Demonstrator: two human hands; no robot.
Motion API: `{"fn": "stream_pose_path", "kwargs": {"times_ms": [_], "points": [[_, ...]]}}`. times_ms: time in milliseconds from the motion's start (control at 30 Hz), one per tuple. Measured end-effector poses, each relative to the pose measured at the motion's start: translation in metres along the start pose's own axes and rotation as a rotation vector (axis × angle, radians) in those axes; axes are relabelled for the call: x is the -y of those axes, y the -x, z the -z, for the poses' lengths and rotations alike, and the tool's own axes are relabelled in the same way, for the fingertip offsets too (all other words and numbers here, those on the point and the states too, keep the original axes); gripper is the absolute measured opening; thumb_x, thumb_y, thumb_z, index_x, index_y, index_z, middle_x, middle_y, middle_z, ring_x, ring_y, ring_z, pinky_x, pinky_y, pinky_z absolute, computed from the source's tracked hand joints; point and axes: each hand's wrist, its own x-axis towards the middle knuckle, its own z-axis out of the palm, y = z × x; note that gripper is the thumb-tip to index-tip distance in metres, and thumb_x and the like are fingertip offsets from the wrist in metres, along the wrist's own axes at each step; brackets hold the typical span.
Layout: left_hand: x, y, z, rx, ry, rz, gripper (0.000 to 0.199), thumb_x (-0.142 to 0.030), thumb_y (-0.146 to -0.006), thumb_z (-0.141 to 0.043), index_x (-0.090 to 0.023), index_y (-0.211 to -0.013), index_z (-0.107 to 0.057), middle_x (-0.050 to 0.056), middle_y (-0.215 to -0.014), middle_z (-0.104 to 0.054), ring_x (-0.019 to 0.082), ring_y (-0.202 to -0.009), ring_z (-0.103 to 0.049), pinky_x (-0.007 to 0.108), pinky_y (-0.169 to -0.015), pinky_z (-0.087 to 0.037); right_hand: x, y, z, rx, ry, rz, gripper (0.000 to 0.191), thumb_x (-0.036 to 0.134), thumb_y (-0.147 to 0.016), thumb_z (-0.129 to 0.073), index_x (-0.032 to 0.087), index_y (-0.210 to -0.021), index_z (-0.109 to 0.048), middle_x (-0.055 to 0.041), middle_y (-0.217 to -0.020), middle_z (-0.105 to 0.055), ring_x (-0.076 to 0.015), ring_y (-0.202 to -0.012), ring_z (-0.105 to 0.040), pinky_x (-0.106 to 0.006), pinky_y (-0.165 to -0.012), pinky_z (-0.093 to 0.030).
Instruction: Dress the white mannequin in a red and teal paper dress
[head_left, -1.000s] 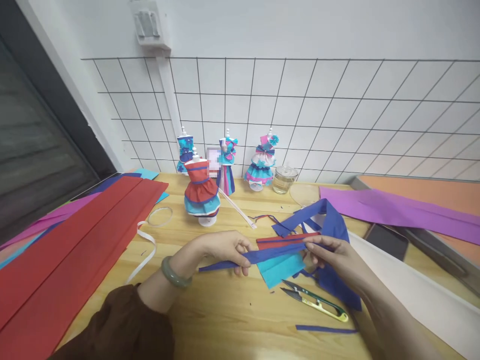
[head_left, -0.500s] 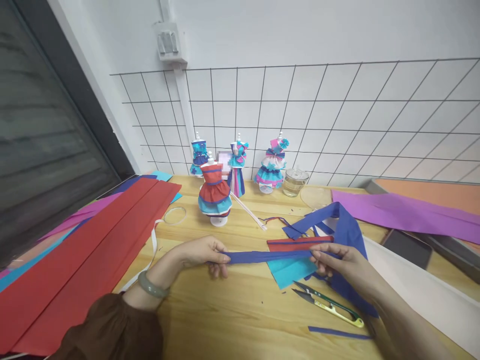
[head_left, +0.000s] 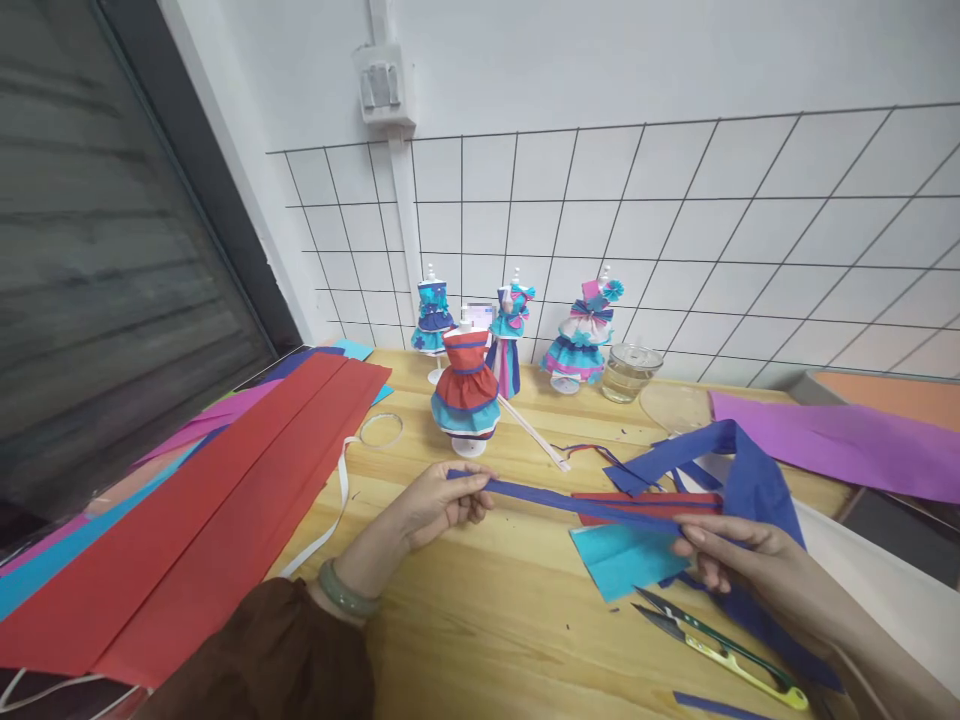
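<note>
A narrow dark-blue paper strip [head_left: 570, 497] is stretched between my two hands, above the table. My left hand [head_left: 454, 500] pinches its left end between thumb and fingers, and a short tip pokes out beyond. My right hand [head_left: 727, 545] pinches the strip farther along. Under the strip lie a red folded piece with a blue line [head_left: 600, 513] and a turquoise paper piece [head_left: 630, 558]. Yellow-and-green thread snips [head_left: 724, 645] rest below my right hand. Just behind my left hand stands a small dress form in a red and turquoise dress [head_left: 466, 385].
Behind are other dressed mini forms [head_left: 577, 340] and a glass of liquid [head_left: 631, 372]. Red paper sheets [head_left: 247, 500] cover the left side. A wide blue strip [head_left: 757, 490], purple paper [head_left: 832, 440] and white paper [head_left: 877, 590] lie at right.
The view has swung left, so things appear farther right. My left hand has risen relative to the right, tilting the strip, and its thumb now lies over the strip's end.
</note>
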Motion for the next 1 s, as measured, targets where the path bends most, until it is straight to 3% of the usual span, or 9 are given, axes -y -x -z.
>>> {"fn": "stream_pose_path", "kwargs": {"times_ms": [133,433,567,633,700,833,900,1000], "points": [[0.0,0.0,0.0,-0.003,0.093,-0.048,0.027,-0.027,-0.068,-0.076,-0.011,-0.087,-0.066,0.002,-0.062,-0.065,0.007,-0.054,-0.057,0.021,-0.058,-0.044,0.0,0.0,0.0,-0.05,-0.105,-0.006,0.029,0.038,-0.052,-0.084,0.02,-0.072,-0.076,-0.005,-0.062,-0.07,-0.0121,-0.05,-0.055,-0.02,-0.045,-0.044],[-0.003,0.004,-0.002,-0.003,0.107,-0.116,0.026,-0.029,-0.064,-0.078,-0.01,-0.078,-0.067,0.004,-0.065,-0.067,0.009,-0.061,-0.06,0.023,-0.065,-0.046,0.0,0.002,0.005,0.04,-0.196,-0.059,0.02,0.033,-0.054,-0.084,0.023,-0.069,-0.075,-0.0051,-0.064,-0.072,-0.0148,-0.057,-0.063,-0.019,-0.054,-0.051],[-0.005,0.004,-0.004,-0.014,0.034,-0.144,0.031,-0.04,-0.066,-0.075,-0.011,-0.07,-0.065,0.005,-0.062,-0.067,0.012,-0.059,-0.061,0.026,-0.065,-0.046,0.005,0.005,0.006,0.044,-0.143,-0.023,0.018,0.029,-0.051,-0.085,0.024,-0.066,-0.077,-0.0068,-0.093,-0.074,-0.0208,-0.073,-0.069,-0.026,-0.068,-0.056],[-0.005,0.004,-0.005,-0.021,-0.023,-0.167,0.031,-0.041,-0.068,-0.073,-0.011,-0.068,-0.065,0.004,-0.059,-0.067,0.012,-0.058,-0.061,0.025,-0.064,-0.044,0.007,0.009,0.004,0.104,-0.091,0.004,0.02,0.033,-0.053,-0.084,0.023,-0.069,-0.078,-0.0099,-0.106,-0.071,-0.0271,-0.085,-0.068,-0.032,-0.077,-0.055],[-0.005,0.005,-0.008,-0.011,-0.083,-0.19,0.03,-0.04,-0.069,-0.073,-0.011,-0.066,-0.066,0.004,-0.057,-0.066,0.013,-0.058,-0.06,0.025,-0.064,-0.043,0.009,0.014,0.001,0.157,-0.065,0.026,0.026,0.044,-0.058,-0.079,0.021,-0.071,-0.078,-0.0134,-0.106,-0.07,-0.0307,-0.092,-0.067,-0.036,-0.082,-0.054],[-0.003,0.009,-0.014,0.054,-0.166,-0.217,0.03,-0.041,-0.069,-0.072,-0.011,-0.064,-0.067,0.005,-0.056,-0.067,0.015,-0.063,-0.061,0.028,-0.074,-0.043,0.01,0.02,-0.003,0.224,0.005,0.008,0.034,0.054,-0.063,-0.071,0.021,-0.068,-0.077,-0.0111,-0.085,-0.072,-0.0206,-0.058,-0.066,-0.031,-0.058,-0.054],[-0.002,0.01,-0.016,0.079,-0.19,-0.228,0.031,-0.042,-0.07,-0.071,-0.012,-0.064,-0.067,0.005,-0.055,-0.067,0.016,-0.065,-0.061,0.03,-0.077,-0.043,0.01,0.02,-0.003,0.264,0.07,0.011,0.029,0.048,-0.06,-0.077,0.021,-0.069,-0.076,-0.0061,-0.07,-0.069,-0.0145,-0.047,-0.059,-0.028,-0.05,-0.049],[-0.001,0.01,-0.013,0.085,-0.234,-0.265,0.03,-0.042,-0.072,-0.069,-0.014,-0.064,-0.067,0.004,-0.056,-0.066,0.017,-0.068,-0.061,0.031,-0.081,-0.042,0.01,0.015,0.0,0.231,0.089,0.034,0.025,0.036,-0.055,-0.082,0.019,-0.072,-0.074,-0.0011,-0.06,-0.063,-0.0116,-0.046,-0.055,-0.025,-0.049,-0.046]]}}
